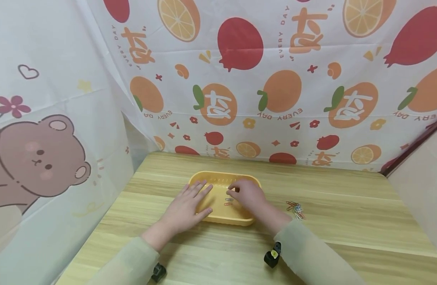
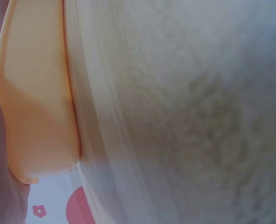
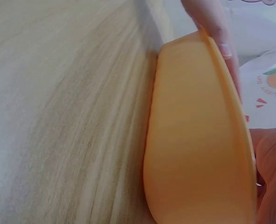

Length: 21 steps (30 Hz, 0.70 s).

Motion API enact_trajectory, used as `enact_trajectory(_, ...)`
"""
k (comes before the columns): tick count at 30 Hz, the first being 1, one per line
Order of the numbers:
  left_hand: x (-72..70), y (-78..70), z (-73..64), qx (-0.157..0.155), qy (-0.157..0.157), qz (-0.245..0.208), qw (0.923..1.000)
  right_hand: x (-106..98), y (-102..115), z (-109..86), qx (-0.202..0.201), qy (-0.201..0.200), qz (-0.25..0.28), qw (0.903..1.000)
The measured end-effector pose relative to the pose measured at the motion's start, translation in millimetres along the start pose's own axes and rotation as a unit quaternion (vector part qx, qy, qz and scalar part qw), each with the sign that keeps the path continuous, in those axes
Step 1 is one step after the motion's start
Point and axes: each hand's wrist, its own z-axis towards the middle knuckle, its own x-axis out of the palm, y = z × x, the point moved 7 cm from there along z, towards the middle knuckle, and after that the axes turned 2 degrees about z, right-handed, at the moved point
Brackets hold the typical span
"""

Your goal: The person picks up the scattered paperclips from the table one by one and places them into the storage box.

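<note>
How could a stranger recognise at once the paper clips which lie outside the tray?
On the wooden table, find the yellow tray. To its right, as the person sees it, lies a small cluster of colourful paper clips. Unlike the clips inside the tray, these crowd together directly on the wood.

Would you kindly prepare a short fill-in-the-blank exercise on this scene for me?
1. In the head view, the heap of paper clips lies on the table to the ____ of the tray.
2. The spread-fingered grip is the ____ one.
3. The fruit-patterned cloth behind the table repeats the English words EVERY ____.
4. The cartoon animal on the left is a ____.

Missing words: right; left; DAY; bear.
</note>
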Motion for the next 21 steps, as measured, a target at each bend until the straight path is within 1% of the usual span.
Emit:
enact_trajectory(4,1.1,0.2,1.2,0.000,0.001,0.003,1.0000,-10,-2,-4.1,-0.007,-0.023,0.011,0.9996)
enact_trajectory(6,1.3,0.4,1.4,-0.001,0.002,0.004,1.0000,-14,-5,-6.1,-0.002,-0.031,0.018,0.9993)
enact_trajectory(14,1.5,0.0,0.7,-0.002,0.003,0.002,1.0000,-33,-22,-22.5,0.040,-0.058,0.074,0.9948)
enact_trajectory(18,0.3,-1.0,0.5,-0.001,0.003,0.002,1.0000,-42,-36,-30.8,0.072,-0.071,0.091,0.9907)
enact_trajectory(21,-0.7,-1.3,0.3,-0.002,0.006,0.002,1.0000,-49,-48,-36.5,0.091,-0.076,0.090,0.9888)
